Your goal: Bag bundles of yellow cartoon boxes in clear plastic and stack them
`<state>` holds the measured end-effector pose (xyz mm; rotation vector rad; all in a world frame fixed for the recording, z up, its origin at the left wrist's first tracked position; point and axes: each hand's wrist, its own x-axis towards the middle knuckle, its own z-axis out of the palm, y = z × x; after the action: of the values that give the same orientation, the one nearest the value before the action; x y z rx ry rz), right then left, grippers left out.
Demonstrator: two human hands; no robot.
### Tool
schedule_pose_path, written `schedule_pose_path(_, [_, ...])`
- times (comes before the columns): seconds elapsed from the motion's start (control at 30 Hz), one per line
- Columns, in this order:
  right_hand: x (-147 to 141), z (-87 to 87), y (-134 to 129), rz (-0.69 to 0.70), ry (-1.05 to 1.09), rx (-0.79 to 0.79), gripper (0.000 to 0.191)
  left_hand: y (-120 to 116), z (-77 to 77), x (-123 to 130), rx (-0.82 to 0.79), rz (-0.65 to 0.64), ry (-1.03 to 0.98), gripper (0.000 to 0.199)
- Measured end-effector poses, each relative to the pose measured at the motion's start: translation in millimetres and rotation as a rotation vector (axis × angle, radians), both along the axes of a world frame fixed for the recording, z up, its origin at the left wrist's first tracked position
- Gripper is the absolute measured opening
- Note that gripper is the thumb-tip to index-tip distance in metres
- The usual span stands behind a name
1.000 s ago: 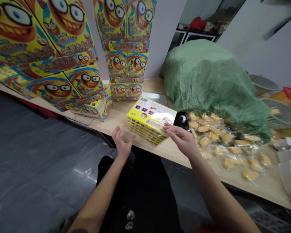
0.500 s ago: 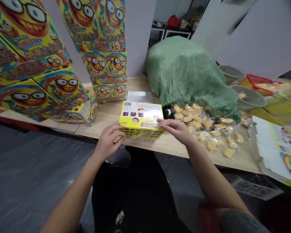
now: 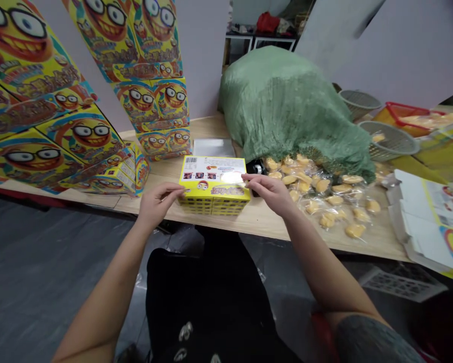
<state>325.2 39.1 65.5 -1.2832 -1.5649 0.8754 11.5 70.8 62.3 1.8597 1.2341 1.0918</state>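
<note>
A yellow and white printed box lies closed on the wooden table in front of me. At its left front corner is my left hand, thumb and fingertips pinched together against the edge. My right hand touches the box's right side near the top edge, its fingers stretched out and slightly apart. Neither hand's palm is around the box. What the left fingertips pinch, if anything, is too small to tell.
Stacked yellow boxes stand at the left and back. A green sack spills wrapped yellow pieces at the right. Beyond are grey baskets, a red-rimmed tray and an unfolded carton.
My left hand has drawn its fingers from the box's front face to its left corner and closed them. The right hand remains at the right edge. The view has shifted slightly.
</note>
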Motion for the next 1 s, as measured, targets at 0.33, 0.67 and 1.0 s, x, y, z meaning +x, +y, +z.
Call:
schedule_pose_path(0.33, [8, -14.2, 14, -0.048, -0.039, 0.151, 0.023, 7, 3.1, 13, 0.015, 0.07, 0.052, 0.026])
schedule_pose_path(0.67, [17, -17.1, 33, 0.014, -0.005, 0.106, 0.017, 17, 6.5, 21, -0.064, 0.124, 0.078, 0.028])
schedule_pose_path(1.0, [3, -31.4, 41, -0.132, 0.036, 0.136, 0.012, 5, 16.2, 38, -0.05, 0.198, 0.452, 0.032])
